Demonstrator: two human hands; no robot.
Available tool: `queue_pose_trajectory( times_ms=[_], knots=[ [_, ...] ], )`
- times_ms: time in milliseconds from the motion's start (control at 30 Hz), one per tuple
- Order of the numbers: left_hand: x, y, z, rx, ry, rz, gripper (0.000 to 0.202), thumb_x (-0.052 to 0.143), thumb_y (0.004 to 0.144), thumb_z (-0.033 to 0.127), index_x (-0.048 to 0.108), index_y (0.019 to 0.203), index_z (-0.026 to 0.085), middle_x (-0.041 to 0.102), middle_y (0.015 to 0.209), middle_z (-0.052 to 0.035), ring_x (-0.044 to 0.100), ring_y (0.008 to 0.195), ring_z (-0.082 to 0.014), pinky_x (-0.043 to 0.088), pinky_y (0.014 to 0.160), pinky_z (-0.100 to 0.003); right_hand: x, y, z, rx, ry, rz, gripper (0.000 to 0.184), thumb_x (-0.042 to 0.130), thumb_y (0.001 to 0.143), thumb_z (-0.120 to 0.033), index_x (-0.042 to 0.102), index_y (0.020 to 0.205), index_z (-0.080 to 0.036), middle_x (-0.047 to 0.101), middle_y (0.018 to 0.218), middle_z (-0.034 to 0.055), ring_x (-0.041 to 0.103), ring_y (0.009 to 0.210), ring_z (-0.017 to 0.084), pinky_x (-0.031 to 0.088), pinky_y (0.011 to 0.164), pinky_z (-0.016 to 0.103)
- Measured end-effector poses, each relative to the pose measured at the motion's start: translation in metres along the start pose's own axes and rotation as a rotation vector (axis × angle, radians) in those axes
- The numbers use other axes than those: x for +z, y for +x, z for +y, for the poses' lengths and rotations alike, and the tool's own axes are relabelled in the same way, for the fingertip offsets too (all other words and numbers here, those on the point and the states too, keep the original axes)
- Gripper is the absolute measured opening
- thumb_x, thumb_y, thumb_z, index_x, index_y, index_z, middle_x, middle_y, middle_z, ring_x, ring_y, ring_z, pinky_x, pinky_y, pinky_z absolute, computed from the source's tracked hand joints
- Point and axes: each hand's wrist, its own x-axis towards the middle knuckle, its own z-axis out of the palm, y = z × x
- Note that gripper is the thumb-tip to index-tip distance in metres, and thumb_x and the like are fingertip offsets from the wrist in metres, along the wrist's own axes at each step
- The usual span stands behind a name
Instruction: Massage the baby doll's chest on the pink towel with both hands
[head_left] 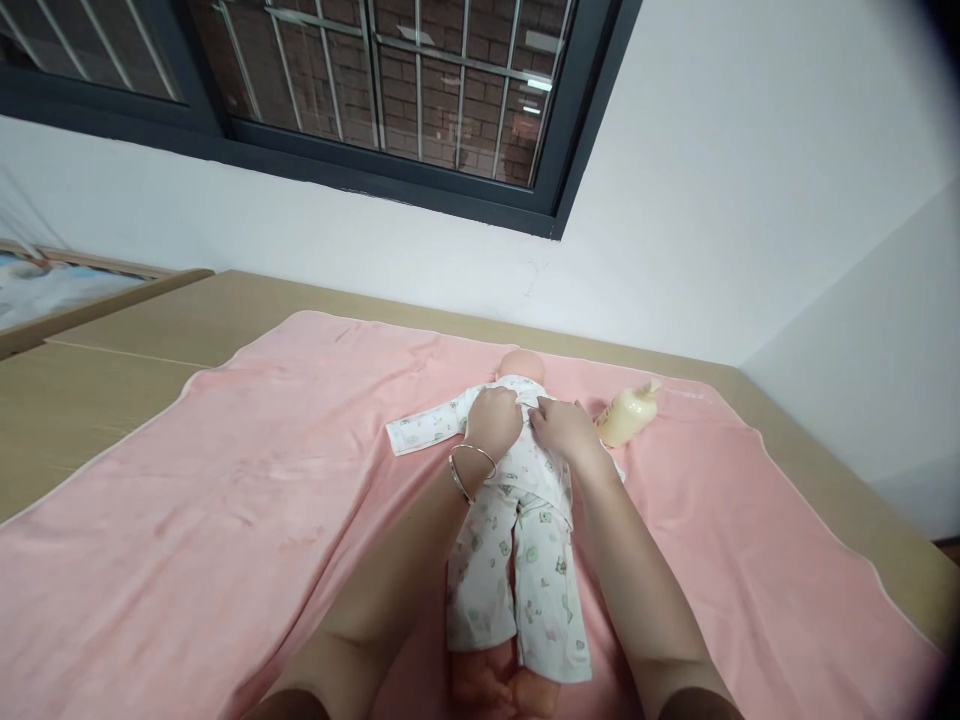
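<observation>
A baby doll (523, 364) lies on its back on a pink blanket (315, 440), its feet toward me. It wears a white patterned pajama top (529, 465) and matching pajama trousers (545, 570). My left hand (495, 422), a bangle (471, 470) on its wrist, is closed on the chest of the top. Across from it, my right hand (562, 428) pinches the same cloth just below the neckline. The fingertips are close together, and the exact fold or fastening between them is partly hidden. One sleeve stretches out flat to the left; my right forearm covers most of the other.
A pale yellow pump bottle (630, 412) lies on its side on the blanket, right of the doll. Wooden tabletop (232, 300) shows around the blanket. Behind it rise a white wall (660, 250) and a dark-framed barred window (420, 90). A wood-edged bin (75, 285) is at far left.
</observation>
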Motion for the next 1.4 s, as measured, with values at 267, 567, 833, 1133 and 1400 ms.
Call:
queue_pose_trajectory(
  times_ms=[267, 567, 833, 1133, 1400],
  knots=[
    [0.015, 0.001, -0.007, -0.074, -0.051, 0.065, 0.041, 0.051, 0.096, 0.035, 0.064, 0.126, 0.010, 0.065, 0.132, -0.0218, 0.055, 0.130, -0.0343, 0.038, 0.114, -0.048, 0.008, 0.011, 0.007, 0.021, 0.094, 0.035, 0.042, 0.032, 0.106, -0.040, 0.067, 0.118, -0.020, 0.071, 0.128, 0.0138, 0.061, 0.124, 0.028, 0.033, 0.112, 0.044],
    [0.007, 0.004, -0.008, 0.017, -0.036, -0.002, 0.033, 0.049, 0.098, 0.032, 0.067, 0.120, 0.013, 0.068, 0.130, -0.0181, 0.059, 0.126, -0.0309, 0.040, 0.113, -0.045, 0.022, 0.017, 0.008, 0.006, 0.123, 0.088, 0.047, 0.030, 0.106, -0.037, 0.055, 0.140, -0.016, 0.055, 0.151, 0.0158, 0.046, 0.142, 0.030, 0.028, 0.117, 0.051],
    [0.001, 0.002, -0.001, -0.017, 0.016, -0.019, 0.033, 0.048, 0.097, 0.029, 0.071, 0.114, 0.012, 0.071, 0.122, -0.0185, 0.063, 0.119, -0.0322, 0.045, 0.107, -0.043, 0.010, 0.005, -0.002, 0.028, 0.016, 0.055, 0.040, 0.034, 0.104, -0.033, 0.068, 0.115, -0.016, 0.073, 0.121, 0.0172, 0.065, 0.118, 0.031, 0.025, 0.117, 0.054],
    [0.007, 0.001, -0.003, 0.005, 0.061, 0.014, 0.036, 0.046, 0.099, 0.032, 0.068, 0.119, 0.013, 0.070, 0.123, -0.0181, 0.061, 0.121, -0.0314, 0.042, 0.109, -0.045, 0.018, 0.017, 0.007, 0.021, 0.121, 0.064, 0.043, 0.033, 0.105, -0.039, 0.061, 0.132, -0.018, 0.060, 0.145, 0.0142, 0.052, 0.136, 0.030, 0.036, 0.110, 0.046],
    [-0.004, -0.004, 0.009, 0.032, 0.090, 0.000, 0.027, 0.049, 0.095, 0.025, 0.074, 0.097, 0.017, 0.073, 0.106, -0.0176, 0.067, 0.106, -0.0328, 0.048, 0.098, -0.045, 0.006, 0.002, -0.007, 0.036, -0.008, 0.079, 0.040, 0.036, 0.103, -0.033, 0.072, 0.110, -0.017, 0.075, 0.114, 0.0171, 0.067, 0.112, 0.031, 0.034, 0.109, 0.048]
  ],
)
